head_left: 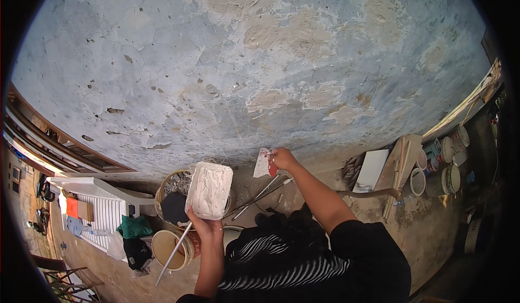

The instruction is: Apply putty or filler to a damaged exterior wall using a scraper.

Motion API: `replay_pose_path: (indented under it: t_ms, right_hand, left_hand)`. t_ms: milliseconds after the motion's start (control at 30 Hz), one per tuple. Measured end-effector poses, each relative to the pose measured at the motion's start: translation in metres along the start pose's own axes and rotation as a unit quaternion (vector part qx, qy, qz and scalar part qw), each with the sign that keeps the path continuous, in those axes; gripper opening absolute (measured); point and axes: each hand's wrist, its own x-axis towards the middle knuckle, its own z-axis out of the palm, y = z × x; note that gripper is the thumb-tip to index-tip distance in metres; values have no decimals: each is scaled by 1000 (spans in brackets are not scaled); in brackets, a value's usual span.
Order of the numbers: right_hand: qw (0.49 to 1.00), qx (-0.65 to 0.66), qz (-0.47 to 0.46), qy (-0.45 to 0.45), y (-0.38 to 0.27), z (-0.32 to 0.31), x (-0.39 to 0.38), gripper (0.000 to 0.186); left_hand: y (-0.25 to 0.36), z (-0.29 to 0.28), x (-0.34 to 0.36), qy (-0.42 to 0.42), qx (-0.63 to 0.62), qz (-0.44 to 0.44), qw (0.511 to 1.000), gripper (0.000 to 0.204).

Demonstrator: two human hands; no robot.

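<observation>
My left hand is closed around the lower end of a rectangular tray, tilted upright in front of me. Pale, pinkish-white putty with ridges fills it. In my right hand, to the right of the tray, is a putty knife with a whitish, smeared blade and a red handle. The knife is apart from the tray; whether it touches the wall I cannot tell. Ahead stands the worn blue-grey wall, with beige filler patches and several small chipped holes.
A bucket of rubble and a cream bucket stand below the tray, a thin pole beside them. A white plastic chair holding items lies left. Boards, a long wooden handle and several buckets are right.
</observation>
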Motion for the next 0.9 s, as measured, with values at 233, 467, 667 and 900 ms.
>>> replay_pose_path:
  t_ms: [233,467,667,900]
  right_hand:
    - [875,478,62,-30,-74,-36,-125,18]
    - [932,335,-125,54,-154,-61,-175,21]
    - [956,98,-255,110,-209,-57,-179,15]
    - [960,3,-281,-19,-258,-23,-185,14]
  left_hand:
    - [23,-20,-24,-29,24,-10,999,61]
    - [14,-20,-30,-87,28,-89,992,62]
    - [27,-34,-26,-115,16,-109,987,63]
    - [49,-53,-14,-114,25,-101,988,66]
